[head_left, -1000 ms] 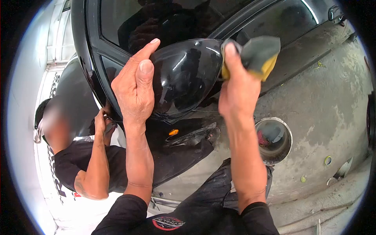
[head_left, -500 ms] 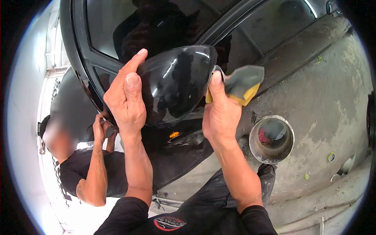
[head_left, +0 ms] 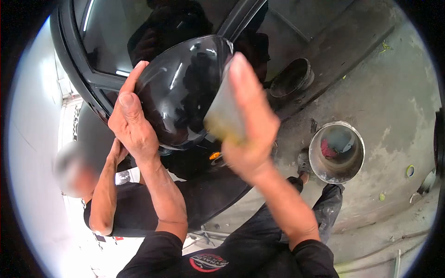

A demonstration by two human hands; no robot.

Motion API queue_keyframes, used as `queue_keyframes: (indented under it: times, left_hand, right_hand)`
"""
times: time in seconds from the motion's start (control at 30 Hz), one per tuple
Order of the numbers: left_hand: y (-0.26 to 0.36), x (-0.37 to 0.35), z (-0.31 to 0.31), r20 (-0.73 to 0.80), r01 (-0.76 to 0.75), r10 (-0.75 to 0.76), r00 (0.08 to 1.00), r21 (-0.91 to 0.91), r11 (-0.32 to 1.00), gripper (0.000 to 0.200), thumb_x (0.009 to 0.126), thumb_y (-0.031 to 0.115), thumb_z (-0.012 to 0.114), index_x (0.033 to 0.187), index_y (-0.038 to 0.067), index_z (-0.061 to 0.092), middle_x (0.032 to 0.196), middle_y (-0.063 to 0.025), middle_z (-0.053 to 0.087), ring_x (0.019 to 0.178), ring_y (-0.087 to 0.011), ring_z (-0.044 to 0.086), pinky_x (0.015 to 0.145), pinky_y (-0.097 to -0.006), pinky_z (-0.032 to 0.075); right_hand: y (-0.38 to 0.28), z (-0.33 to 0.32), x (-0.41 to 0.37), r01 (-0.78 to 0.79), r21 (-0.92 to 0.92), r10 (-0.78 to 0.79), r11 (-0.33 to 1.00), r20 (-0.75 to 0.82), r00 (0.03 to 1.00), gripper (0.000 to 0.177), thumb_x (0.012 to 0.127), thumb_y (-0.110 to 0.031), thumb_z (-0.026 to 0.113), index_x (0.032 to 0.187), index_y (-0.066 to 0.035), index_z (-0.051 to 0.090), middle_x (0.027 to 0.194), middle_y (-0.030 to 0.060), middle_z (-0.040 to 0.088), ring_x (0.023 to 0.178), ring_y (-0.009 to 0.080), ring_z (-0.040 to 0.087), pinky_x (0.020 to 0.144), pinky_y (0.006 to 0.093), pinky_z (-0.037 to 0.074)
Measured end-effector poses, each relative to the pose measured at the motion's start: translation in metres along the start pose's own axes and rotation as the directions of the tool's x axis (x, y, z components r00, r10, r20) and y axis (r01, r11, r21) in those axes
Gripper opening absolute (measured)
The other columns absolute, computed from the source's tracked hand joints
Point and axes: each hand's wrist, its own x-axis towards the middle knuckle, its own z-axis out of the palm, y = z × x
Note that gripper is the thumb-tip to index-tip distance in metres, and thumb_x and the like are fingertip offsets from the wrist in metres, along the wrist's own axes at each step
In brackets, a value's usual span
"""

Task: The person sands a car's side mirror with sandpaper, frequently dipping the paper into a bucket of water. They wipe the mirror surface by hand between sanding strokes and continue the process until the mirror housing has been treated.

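Gripping one blurred grey-and-yellow sheet (head_left: 227, 111), the right hand (head_left: 252, 132) stood at the black side mirror's (head_left: 178, 95) right edge, partly hiding it. Left hand (head_left: 136, 132), open, lay along mirror's left side. Left forearm (head_left: 169, 194) partly blocked one co-worker (head_left: 103, 199), left. Near mirror: one orange marker light (head_left: 214, 155). Right floor: one bucket (head_left: 340, 174), one red cloth (head_left: 328, 149) inside.

The mirror housing (head_left: 181, 99) looks smooth and glossy, the floor (head_left: 394, 116) rough and matt.

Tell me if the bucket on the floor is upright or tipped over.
Upright: the bucket stands with its round mouth facing up, and something pink shows inside.
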Motion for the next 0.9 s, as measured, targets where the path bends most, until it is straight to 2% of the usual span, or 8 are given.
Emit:
queue_keyframes:
  times: [0.07,0.1,0.17,0.27,0.3,0.5,0.63,0.9]
  left_hand:
    - [0.002,0.002,-0.001,0.004,0.032,-0.032,0.999,0.001,0.999,0.057,0.112,0.042,0.043,0.124,-0.006,0.071,0.118,-0.0146,0.073,0.111,-0.0203,0.066,0.104,-0.0311,0.045]
    - [-0.002,0.003,-0.007,0.085,0.077,-0.077,0.993,0.004,0.997,0.064,0.112,0.043,0.037,0.136,-0.013,0.059,0.128,-0.0223,0.067,0.117,-0.0262,0.064,0.106,-0.0360,0.046]
    - [-0.007,0.003,-0.002,0.032,0.079,-0.077,0.996,-0.056,0.995,0.061,0.112,0.043,0.041,0.132,-0.010,0.064,0.122,-0.0180,0.070,0.112,-0.0223,0.065,0.105,-0.0328,0.046]
    - [-0.004,0.006,0.001,0.010,0.103,-0.102,0.995,-0.077,0.992,0.060,0.112,0.042,0.041,0.131,-0.010,0.064,0.121,-0.0181,0.070,0.112,-0.0224,0.065,0.105,-0.0328,0.046]
    - [-0.006,0.007,0.001,0.002,0.097,-0.098,0.995,-0.070,0.993,0.060,0.112,0.042,0.041,0.131,-0.010,0.064,0.122,-0.0187,0.070,0.112,-0.0229,0.065,0.105,-0.0331,0.046]
    - [-0.009,0.012,0.009,-0.002,0.128,-0.129,0.992,-0.099,0.987,0.059,0.112,0.041,0.041,0.131,-0.010,0.064,0.122,-0.0195,0.070,0.112,-0.0238,0.066,0.105,-0.0342,0.046]
    - [-0.021,0.010,0.014,0.011,0.134,-0.134,0.991,-0.082,0.988,0.059,0.112,0.041,0.042,0.129,-0.009,0.066,0.120,-0.0187,0.071,0.111,-0.0231,0.066,0.105,-0.0334,0.046]
    - [-0.023,0.015,0.021,0.012,0.110,-0.110,0.994,-0.051,0.993,0.059,0.112,0.042,0.042,0.130,-0.009,0.066,0.118,-0.0181,0.072,0.111,-0.0221,0.066,0.105,-0.0332,0.046]
  right_hand:
    - [-0.018,0.018,-0.042,-0.071,0.009,0.071,0.997,0.030,0.997,0.073,0.079,0.012,0.063,0.150,0.011,0.043,0.155,0.0345,0.042,0.146,0.0452,0.042,0.120,0.0463,0.036]
    - [-0.022,0.027,-0.046,-0.063,0.014,0.063,0.998,-0.005,0.998,0.072,0.080,0.011,0.063,0.149,0.012,0.043,0.155,0.0350,0.041,0.146,0.0460,0.042,0.119,0.0470,0.037]
    - [-0.019,0.036,-0.045,-0.036,0.001,0.036,0.999,-0.070,0.997,0.071,0.089,-0.015,0.072,0.148,0.013,0.045,0.153,0.0374,0.041,0.142,0.0513,0.044,0.118,0.0527,0.037]
    - [-0.005,0.029,-0.003,-0.025,0.018,0.026,1.000,-0.064,0.998,0.068,0.088,-0.012,0.071,0.148,0.012,0.047,0.154,0.0344,0.042,0.142,0.0489,0.046,0.117,0.0511,0.039]
    - [-0.003,0.030,0.002,-0.005,0.066,0.010,0.998,-0.079,0.997,0.070,0.082,0.011,0.062,0.149,0.011,0.045,0.154,0.0345,0.044,0.142,0.0452,0.048,0.117,0.0453,0.038]
    - [-0.009,0.036,-0.025,-0.040,0.029,0.041,0.999,-0.059,0.997,0.068,0.083,0.003,0.057,0.149,0.013,0.044,0.155,0.0361,0.041,0.144,0.0478,0.044,0.118,0.0449,0.037]
    - [0.028,0.023,0.026,0.073,-0.016,-0.073,0.997,-0.016,0.997,0.063,0.084,0.005,0.051,0.147,0.008,0.050,0.152,0.0311,0.049,0.143,0.0406,0.048,0.117,0.0412,0.038]
    - [0.032,0.023,0.029,0.034,-0.006,-0.034,0.999,-0.041,0.999,0.055,0.088,0.007,0.058,0.144,0.009,0.054,0.149,0.0285,0.053,0.138,0.0383,0.055,0.114,0.0376,0.041]
